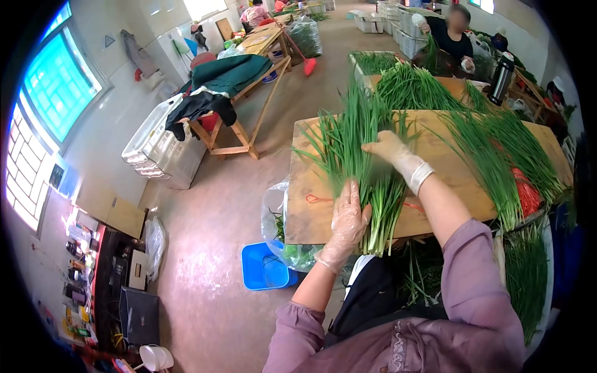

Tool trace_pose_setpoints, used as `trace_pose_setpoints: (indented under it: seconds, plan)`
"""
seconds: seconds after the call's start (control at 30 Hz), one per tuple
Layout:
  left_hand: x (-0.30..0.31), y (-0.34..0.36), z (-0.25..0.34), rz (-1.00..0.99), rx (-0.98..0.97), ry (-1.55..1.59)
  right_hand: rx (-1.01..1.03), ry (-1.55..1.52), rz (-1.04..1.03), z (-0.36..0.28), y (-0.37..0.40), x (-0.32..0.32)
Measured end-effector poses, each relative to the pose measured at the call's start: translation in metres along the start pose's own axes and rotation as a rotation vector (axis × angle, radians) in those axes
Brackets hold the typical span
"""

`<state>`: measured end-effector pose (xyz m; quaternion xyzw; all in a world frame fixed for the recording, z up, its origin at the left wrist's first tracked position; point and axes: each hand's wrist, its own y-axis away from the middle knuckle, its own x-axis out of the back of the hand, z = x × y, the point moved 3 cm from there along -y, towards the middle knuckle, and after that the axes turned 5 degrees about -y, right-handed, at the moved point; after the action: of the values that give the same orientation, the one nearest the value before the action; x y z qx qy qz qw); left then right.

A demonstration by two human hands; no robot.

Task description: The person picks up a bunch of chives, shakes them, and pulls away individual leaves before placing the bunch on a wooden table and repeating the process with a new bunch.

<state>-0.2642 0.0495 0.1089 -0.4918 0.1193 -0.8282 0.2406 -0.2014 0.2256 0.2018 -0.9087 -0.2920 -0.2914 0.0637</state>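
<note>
Gathering and evening up a loose bunch [359, 140] seems to be the step in hand. In the head view, it lies on the table [303, 227], leaves pointing away from the person and pale stem ends [379, 233] at the near edge. The left hand [348, 217], gloved, rests against the left side of the stems, fingers straight and close together, thumb apart, not wrapped round them. The right hand [398, 155], also gloved, reaches in from the right over the leaves, one finger stretched leftward; the others are partly hidden, and I cannot tell whether they grip anything. A red loop [317, 199] lies just left of the bunch, and more greens [485, 155] lie well to its right, beside red netting [527, 193]. As I judge it, the next move calls for pressing in from both sides, drawing in stray leaves and keeping the stem ends level.
</note>
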Motion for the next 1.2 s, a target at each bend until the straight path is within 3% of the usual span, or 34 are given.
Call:
trace_pose_setpoints:
  seconds: [0.13, 0.33, 0.4, 0.47, 0.53, 0.57, 0.6, 0.63, 0.7, 0.73, 0.8, 0.87, 0.9, 0.93, 0.97, 1.03, 1.07, 1.13, 1.2]
  plan:
    - [-0.005, 0.000, 0.003, 0.006, 0.024, -0.101, -0.047, -0.178, 0.038, 0.004, 0.009, 0.026]
    - [-0.012, 0.001, -0.002, 0.036, 0.021, -0.091, 0.060, -0.412, 0.145, 0.039, 0.032, 0.074]
    - [-0.009, 0.001, 0.001, 0.061, 0.089, -0.124, 0.124, -0.646, 0.167, 0.057, 0.049, 0.097]
    - [-0.005, 0.002, 0.002, 0.126, 0.081, -0.043, 0.096, -0.570, 0.282, 0.071, 0.083, 0.116]
    - [0.009, 0.003, 0.018, 0.184, -0.066, -0.258, -0.076, -0.380, 0.125, 0.122, 0.111, 0.116]
    - [0.010, 0.004, 0.022, 0.166, -0.150, -0.308, -0.271, -0.123, 0.005, 0.116, 0.145, 0.110]
    - [0.007, 0.004, 0.018, 0.156, -0.163, -0.306, -0.259, -0.256, -0.346, 0.152, 0.162, 0.093]
    - [-0.002, 0.002, 0.011, 0.079, -0.179, -0.276, -0.374, -0.343, -0.555, 0.163, 0.191, 0.082]
    - [-0.004, -0.003, 0.011, 0.017, -0.192, -0.161, -0.234, 0.233, -0.859, 0.175, 0.237, 0.069]
    - [-0.003, -0.004, 0.013, -0.032, -0.181, -0.173, -0.077, 0.437, -0.843, 0.179, 0.251, 0.066]
    - [0.011, -0.004, 0.026, -0.083, -0.160, -0.271, 0.051, 0.193, -0.675, 0.186, 0.263, 0.079]
    - [0.035, -0.004, 0.062, 0.028, -0.221, -0.290, -0.193, -0.205, -0.307, 0.189, 0.269, 0.108]
    - [0.045, -0.001, 0.082, 0.088, -0.273, -0.229, -0.205, -0.286, -0.080, 0.196, 0.269, 0.128]
    - [0.051, 0.002, 0.099, 0.145, -0.322, -0.165, -0.115, -0.056, 0.274, 0.183, 0.276, 0.155]
    - [0.051, 0.004, 0.116, 0.133, -0.374, 0.080, 0.106, 0.192, 0.550, 0.199, 0.274, 0.176]
    - [0.027, 0.012, 0.137, -0.019, -0.367, 0.543, -0.013, 0.472, 0.805, 0.231, 0.276, 0.207]
    - [0.009, 0.021, 0.151, -0.200, -0.106, 0.901, -0.030, 0.469, 0.826, 0.246, 0.273, 0.209]
    - [-0.047, 0.037, 0.172, -0.643, 0.328, 1.088, -0.135, 0.996, 0.789, 0.271, 0.260, 0.207]
    - [-0.090, 0.050, 0.190, -0.795, 0.219, 1.068, -0.373, 1.056, 0.653, 0.301, 0.240, 0.198]
